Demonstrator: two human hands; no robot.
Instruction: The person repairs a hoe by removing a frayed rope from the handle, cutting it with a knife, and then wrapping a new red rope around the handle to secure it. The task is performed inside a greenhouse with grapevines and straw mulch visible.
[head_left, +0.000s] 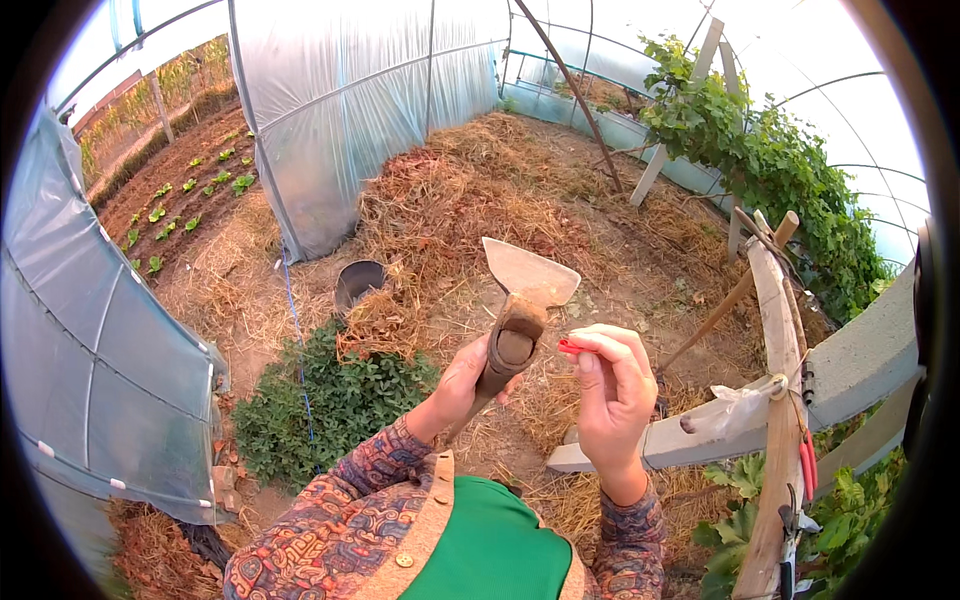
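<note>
my left hand point(462, 378) clenches the hoe point(520, 300); my right hand point(612, 385) pinches a red piece point(574, 347) near it, likely needing careful alignment.

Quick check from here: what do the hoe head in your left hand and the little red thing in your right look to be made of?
The hoe blade looks like bare metal, dull grey with a worn matt face. Its socket is brownish, likely rusted or soil-caked metal, packed with dirt. The left hand grips the stub below it. The red piece, pinched in the right hand, looks glossy, perhaps plastic; too small to be sure.
</note>
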